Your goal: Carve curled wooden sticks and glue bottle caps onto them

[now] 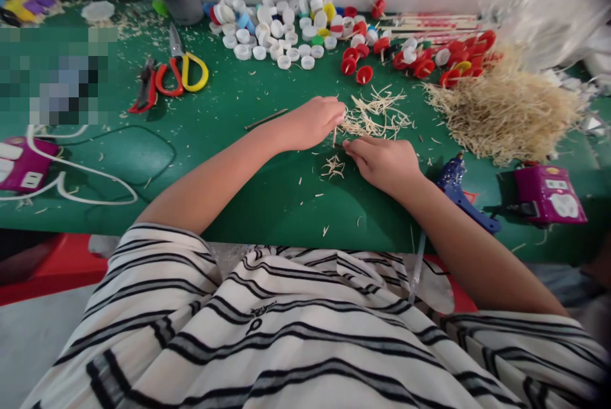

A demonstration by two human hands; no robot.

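Observation:
Both hands meet over the middle of the green table (267, 205). My left hand (319, 121) is closed at the left edge of a loose pile of pale shavings (379, 113), its fingertips pinching thin strands. Just to its right and nearer me, my right hand (382, 161) is closed in a pinch, a small dark tip showing at its fingertips; the rest of that item is hidden. Below the fingertips lies a little cluster of cut shavings (333, 167). A thin brown stick (266, 119) rests behind my left forearm.
Scissors (184, 69) and red pliers (144, 88) lie back left. Bottle caps (277, 30) and red caps (422, 62) line the back. At right are a straw heap (510, 110), blue glue gun (461, 193) and purple box (548, 194). A white cable (95, 170) loops at left.

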